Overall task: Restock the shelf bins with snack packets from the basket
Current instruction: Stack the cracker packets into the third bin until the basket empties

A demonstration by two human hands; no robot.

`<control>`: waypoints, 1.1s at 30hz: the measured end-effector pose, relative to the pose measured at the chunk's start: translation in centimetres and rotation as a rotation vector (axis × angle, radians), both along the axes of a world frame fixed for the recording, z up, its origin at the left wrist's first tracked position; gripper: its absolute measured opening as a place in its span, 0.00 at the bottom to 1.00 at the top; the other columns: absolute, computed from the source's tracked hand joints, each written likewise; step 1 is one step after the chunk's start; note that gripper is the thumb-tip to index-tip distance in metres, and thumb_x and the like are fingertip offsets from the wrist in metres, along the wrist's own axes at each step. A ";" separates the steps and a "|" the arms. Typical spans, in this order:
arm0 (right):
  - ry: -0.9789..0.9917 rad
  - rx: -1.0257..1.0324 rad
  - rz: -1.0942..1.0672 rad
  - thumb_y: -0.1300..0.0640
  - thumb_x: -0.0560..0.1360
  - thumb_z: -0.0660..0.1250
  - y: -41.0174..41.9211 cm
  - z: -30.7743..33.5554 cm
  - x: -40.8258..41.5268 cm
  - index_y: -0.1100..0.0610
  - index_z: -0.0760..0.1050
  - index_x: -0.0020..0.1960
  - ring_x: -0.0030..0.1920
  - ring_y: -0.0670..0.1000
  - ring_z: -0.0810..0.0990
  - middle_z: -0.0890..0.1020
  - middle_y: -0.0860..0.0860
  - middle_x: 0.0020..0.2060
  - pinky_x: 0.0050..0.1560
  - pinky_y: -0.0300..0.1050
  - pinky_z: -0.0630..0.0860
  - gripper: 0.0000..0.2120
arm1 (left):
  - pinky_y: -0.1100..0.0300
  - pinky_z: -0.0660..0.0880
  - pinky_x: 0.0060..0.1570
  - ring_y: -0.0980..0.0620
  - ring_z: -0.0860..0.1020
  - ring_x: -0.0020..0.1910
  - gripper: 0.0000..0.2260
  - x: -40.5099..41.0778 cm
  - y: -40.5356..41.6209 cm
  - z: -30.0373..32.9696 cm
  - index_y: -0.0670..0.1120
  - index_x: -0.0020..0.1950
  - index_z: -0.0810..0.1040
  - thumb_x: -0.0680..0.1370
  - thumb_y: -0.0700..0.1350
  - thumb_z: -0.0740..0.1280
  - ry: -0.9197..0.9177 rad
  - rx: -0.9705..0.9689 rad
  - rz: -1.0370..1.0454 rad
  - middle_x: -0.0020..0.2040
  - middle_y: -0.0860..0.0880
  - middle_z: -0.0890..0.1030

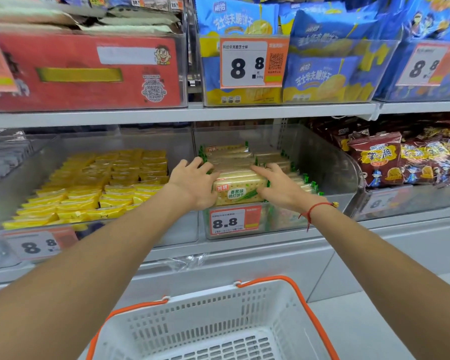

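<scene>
Clear plastic bins, glossy film wrappers, matt painted shelving

The cracker packets [240,189] are in shiny see-through film; the yellow packets [94,193] at nine o'clock are glossy too. The bin [330,162] walls are smooth clear plastic. The basket [205,326] at six o'clock is matt white perforated plastic with orange handles. The shelf edge [179,116] looks like matt painted metal.

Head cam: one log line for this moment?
left hand: on cracker packets | right hand: same | location: middle clear bin | basket: looks empty
</scene>
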State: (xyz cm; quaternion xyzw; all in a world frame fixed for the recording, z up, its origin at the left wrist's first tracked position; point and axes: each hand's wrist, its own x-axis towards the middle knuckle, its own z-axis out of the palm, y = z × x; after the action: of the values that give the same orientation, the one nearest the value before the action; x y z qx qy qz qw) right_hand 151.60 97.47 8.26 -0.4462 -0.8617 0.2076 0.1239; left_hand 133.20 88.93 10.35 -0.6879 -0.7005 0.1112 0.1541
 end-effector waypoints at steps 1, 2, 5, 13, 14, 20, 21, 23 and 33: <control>-0.032 -0.004 -0.001 0.58 0.78 0.57 0.0 0.2 0.0 0.47 0.53 0.77 0.75 0.58 0.53 0.51 0.55 0.76 0.72 0.56 0.57 0.29 | 0.48 0.59 0.68 0.46 0.56 0.74 0.25 0.2 0.0 0.1 0.50 0.78 0.56 0.82 0.56 0.49 0.002 -0.020 0.016 0.76 0.48 0.59; -0.074 -0.006 -0.002 0.58 0.79 0.57 0.0 0.3 0.0 0.46 0.52 0.77 0.76 0.58 0.50 0.50 0.54 0.76 0.72 0.58 0.55 0.29 | 0.48 0.58 0.68 0.46 0.56 0.74 0.25 0.4 0.0 0.2 0.50 0.78 0.55 0.82 0.56 0.48 0.014 -0.041 0.028 0.77 0.48 0.58; -0.148 -0.004 -0.010 0.59 0.78 0.57 0.2 0.7 0.1 0.45 0.49 0.77 0.75 0.60 0.49 0.48 0.54 0.77 0.73 0.60 0.54 0.31 | 0.47 0.57 0.69 0.45 0.57 0.74 0.26 0.7 0.2 0.7 0.48 0.78 0.55 0.82 0.57 0.49 0.032 -0.079 0.045 0.76 0.47 0.59; 0.048 0.245 -0.084 0.54 0.74 0.69 -1.1 0.6 1.4 0.51 0.65 0.71 0.65 0.54 0.71 0.65 0.53 0.69 0.62 0.52 0.72 0.27 | 0.51 0.63 0.64 0.46 0.70 0.65 0.21 2.2 -0.8 1.3 0.49 0.69 0.70 0.76 0.46 0.64 -0.136 0.137 -0.016 0.65 0.48 0.75; 0.101 0.287 -0.096 0.53 0.74 0.70 -1.5 0.7 1.7 0.51 0.69 0.69 0.61 0.52 0.73 0.68 0.52 0.66 0.59 0.50 0.74 0.24 | 0.51 0.63 0.64 0.46 0.70 0.64 0.20 2.4 -1.3 1.4 0.49 0.68 0.71 0.76 0.45 0.64 -0.159 0.188 -0.029 0.64 0.48 0.75; 0.334 0.311 -0.085 0.56 0.72 0.72 -5.5 -0.3 3.6 0.49 0.80 0.45 0.36 0.45 0.77 0.79 0.46 0.38 0.41 0.44 0.75 0.03 | 0.53 0.71 0.50 0.47 0.75 0.58 0.14 4.9 -5.6 0.2 0.52 0.63 0.74 0.78 0.46 0.60 -0.488 0.411 -0.048 0.59 0.52 0.78; 0.345 0.259 -0.079 0.58 0.71 0.72 -6.2 -0.9 4.0 0.49 0.79 0.42 0.33 0.43 0.75 0.78 0.45 0.34 0.40 0.43 0.74 0.04 | 0.54 0.72 0.49 0.46 0.76 0.58 0.14 5.4 -6.3 -0.5 0.52 0.63 0.75 0.78 0.46 0.60 -0.548 0.385 -0.020 0.59 0.52 0.79; 0.301 0.118 -0.059 0.60 0.71 0.72 -7.7 -2.8 5.3 0.49 0.79 0.41 0.32 0.41 0.75 0.78 0.44 0.31 0.40 0.40 0.72 0.07 | 0.54 0.72 0.50 0.45 0.76 0.58 0.14 6.4 -7.7 -2.9 0.53 0.62 0.75 0.77 0.46 0.61 -0.619 0.290 0.045 0.60 0.51 0.79; -0.318 -0.673 -0.018 0.56 0.74 0.71 -15.3 -16.7 10.3 0.58 0.77 0.60 0.39 0.46 0.79 0.80 0.51 0.43 0.40 0.38 0.74 0.15 | 0.56 0.70 0.55 0.47 0.75 0.60 0.13 9.9 -14.5 -21.1 0.54 0.60 0.76 0.78 0.46 0.61 -0.813 -0.334 0.248 0.61 0.50 0.78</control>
State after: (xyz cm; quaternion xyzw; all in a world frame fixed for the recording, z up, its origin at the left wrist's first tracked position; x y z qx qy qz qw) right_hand 161.86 82.22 -8.45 -0.4960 -0.7500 0.4061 -0.1633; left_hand 143.11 74.47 -10.78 -0.6020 -0.7536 -0.0388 -0.2612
